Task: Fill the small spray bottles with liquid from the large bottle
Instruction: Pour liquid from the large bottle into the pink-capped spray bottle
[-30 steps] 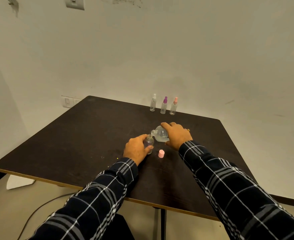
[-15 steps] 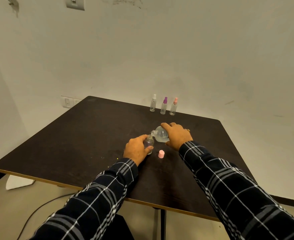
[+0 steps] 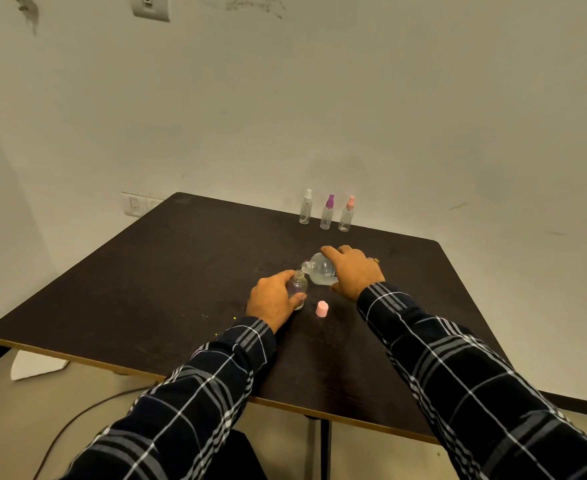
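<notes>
A small clear uncapped bottle point(image 3: 298, 288) stands upright near the middle of the dark brown bench point(image 3: 146, 278), the left hand point(image 3: 274, 299) wrapping its fingers point(image 3: 294, 299) round it. The large clear round bottle point(image 3: 319, 269) is tilted, its mouth just over the small one's neck, grasped by the right hand point(image 3: 352, 271). A pink cap point(image 3: 322, 309) lies just beside them. Three capped spray bottles, white-topped point(image 3: 305, 211), purple-topped point(image 3: 327, 212) and pink-topped point(image 3: 346, 214), stand in a row at the far edge.
</notes>
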